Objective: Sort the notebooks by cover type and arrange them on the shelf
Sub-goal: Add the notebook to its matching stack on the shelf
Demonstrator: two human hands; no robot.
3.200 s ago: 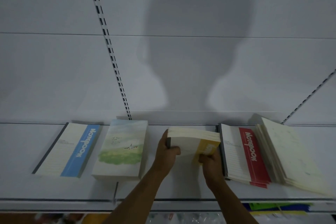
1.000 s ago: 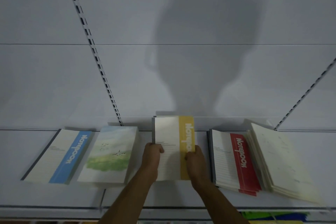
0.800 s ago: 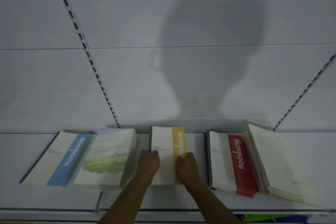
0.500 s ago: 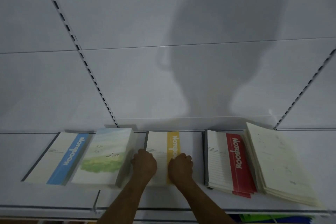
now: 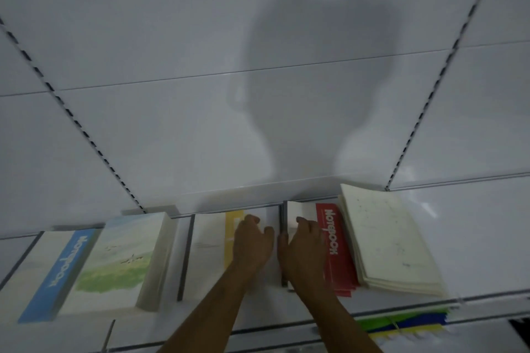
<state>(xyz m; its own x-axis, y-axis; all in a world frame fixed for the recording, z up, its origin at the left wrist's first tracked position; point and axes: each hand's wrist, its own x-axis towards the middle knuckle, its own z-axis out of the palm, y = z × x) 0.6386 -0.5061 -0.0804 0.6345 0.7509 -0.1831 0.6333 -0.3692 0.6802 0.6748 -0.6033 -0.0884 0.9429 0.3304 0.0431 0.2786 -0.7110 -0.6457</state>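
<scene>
white shelf (image 5: 473, 226) carries a row of notebooks lying flat, covers up. from the left: blue-striped notebook (image 5: 61, 272) at the far left, landscape notebook (image 5: 120, 258) just beside it and partly overlapping it, yellow-striped notebook (image 5: 212, 243) in the middle, red-striped stack (image 5: 334, 243) right of centre, and a cream-covered stack (image 5: 390, 241) at the far right, fanned and leaning over the red one's edge. left hand (image 5: 252, 243) rests on the right part of the yellow-striped notebook, fingers curled down onto the cover, pressing rather than gripping. right hand (image 5: 304, 249) lies on the left side of the red-striped stack, fingers bent over the top cover near its spine edge; whether it clasps a copy or only presses cannot be told. the two hands sit just beside each other. coloured items (image 5: 401, 322) show below the shelf edge, blurred.
</scene>
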